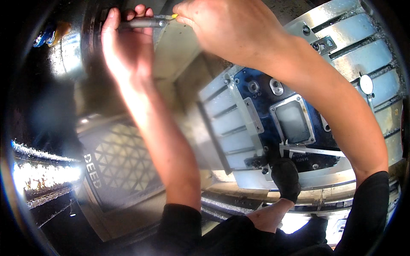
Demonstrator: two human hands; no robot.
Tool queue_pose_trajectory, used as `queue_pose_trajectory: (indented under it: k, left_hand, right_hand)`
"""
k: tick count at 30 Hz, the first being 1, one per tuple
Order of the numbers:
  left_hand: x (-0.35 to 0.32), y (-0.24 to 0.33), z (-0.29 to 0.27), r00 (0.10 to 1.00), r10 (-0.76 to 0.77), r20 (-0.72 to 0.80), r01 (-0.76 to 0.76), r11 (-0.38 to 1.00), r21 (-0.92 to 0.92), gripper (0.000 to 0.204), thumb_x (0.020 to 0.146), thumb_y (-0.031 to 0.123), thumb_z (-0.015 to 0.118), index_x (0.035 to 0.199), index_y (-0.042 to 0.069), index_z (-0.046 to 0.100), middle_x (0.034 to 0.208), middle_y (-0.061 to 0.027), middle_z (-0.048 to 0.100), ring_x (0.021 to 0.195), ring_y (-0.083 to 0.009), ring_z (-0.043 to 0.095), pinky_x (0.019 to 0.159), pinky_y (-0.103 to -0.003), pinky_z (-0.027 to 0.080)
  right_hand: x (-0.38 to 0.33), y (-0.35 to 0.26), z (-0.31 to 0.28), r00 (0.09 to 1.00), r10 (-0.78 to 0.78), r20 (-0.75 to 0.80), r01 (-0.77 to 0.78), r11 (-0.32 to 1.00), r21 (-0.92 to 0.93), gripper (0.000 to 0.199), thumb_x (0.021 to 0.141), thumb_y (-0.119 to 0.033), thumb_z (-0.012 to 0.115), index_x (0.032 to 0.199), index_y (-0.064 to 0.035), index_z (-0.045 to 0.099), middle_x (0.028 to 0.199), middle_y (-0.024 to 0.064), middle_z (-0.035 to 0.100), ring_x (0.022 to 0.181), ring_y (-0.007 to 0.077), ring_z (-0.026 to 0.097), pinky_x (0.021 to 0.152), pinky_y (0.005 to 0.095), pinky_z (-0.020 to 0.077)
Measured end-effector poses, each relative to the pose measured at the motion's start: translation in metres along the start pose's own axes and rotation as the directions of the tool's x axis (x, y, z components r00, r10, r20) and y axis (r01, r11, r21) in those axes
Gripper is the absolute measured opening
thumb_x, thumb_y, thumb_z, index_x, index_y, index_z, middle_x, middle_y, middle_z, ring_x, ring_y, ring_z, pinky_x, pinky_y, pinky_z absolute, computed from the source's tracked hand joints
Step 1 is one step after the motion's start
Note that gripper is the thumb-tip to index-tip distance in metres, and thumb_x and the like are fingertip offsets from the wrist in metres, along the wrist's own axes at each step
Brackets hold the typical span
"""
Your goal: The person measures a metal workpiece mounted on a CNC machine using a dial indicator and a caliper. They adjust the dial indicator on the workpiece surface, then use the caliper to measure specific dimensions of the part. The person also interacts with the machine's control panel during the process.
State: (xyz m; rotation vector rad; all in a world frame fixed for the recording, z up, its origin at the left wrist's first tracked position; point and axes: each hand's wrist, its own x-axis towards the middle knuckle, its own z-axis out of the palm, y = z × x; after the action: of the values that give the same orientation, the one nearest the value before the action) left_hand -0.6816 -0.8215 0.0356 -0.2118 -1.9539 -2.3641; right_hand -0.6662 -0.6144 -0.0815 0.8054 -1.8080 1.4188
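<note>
Left fingers (112,19) round metal cylinder (143,23), right fingers (184,8) at yellow tip (174,16), caliper (316,150) on plate (267,102)

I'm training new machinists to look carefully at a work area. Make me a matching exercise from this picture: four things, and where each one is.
Things:
1. Small yellow piece
2. Caliper
3. White-faced dial gauge
4. Grey metal bar

Places:
A. Just right of the right forearm in the picture
B. In the left hand
C. Across the dark plate
D. At the fingertips of the right hand

Right pairs: 1-D, 2-C, 3-A, 4-B
</note>
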Motion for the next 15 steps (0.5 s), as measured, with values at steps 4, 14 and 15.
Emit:
queue_pose_trajectory:
  k: [4,14,15]
  left_hand:
    - [0.0,-0.002,0.001,1.0,0.024,-0.008,-0.023,0.999,0.027,0.024,0.095,0.025,0.071,0.104,0.003,0.066,0.091,-0.0097,0.064,0.1,-0.0281,0.064,0.097,-0.045,0.051]
    - [-0.003,-0.002,0.009,0.999,0.033,-0.041,-0.033,0.999,0.002,0.021,0.095,0.019,0.072,0.104,0.001,0.065,0.09,-0.012,0.064,0.097,-0.0299,0.065,0.097,-0.046,0.053]
    - [-0.003,-0.003,0.009,0.998,0.036,-0.046,-0.036,0.999,0.001,0.021,0.095,0.019,0.072,0.104,0.001,0.065,0.09,-0.0121,0.064,0.097,-0.0299,0.065,0.097,-0.046,0.053]
  right_hand:
    - [0.01,-0.012,-0.013,0.958,0.182,0.222,-0.203,0.977,0.073,0.019,0.079,-0.001,0.055,0.061,0.0011,0.062,0.066,0.0224,0.064,0.057,0.0321,0.066,0.056,0.0404,0.0567]
    - [0.001,-0.002,0.0,0.998,0.059,0.033,-0.063,0.986,0.156,0.021,0.078,0.001,0.054,0.058,0.0,0.059,0.059,0.02,0.063,0.047,0.0274,0.061,0.049,0.0383,0.0551]
    - [0.002,-0.002,0.0,1.0,0.023,0.002,-0.023,0.992,0.128,0.02,0.077,0.001,0.054,0.058,-0.0002,0.059,0.059,0.0196,0.063,0.046,0.0273,0.06,0.048,0.0385,0.0547]
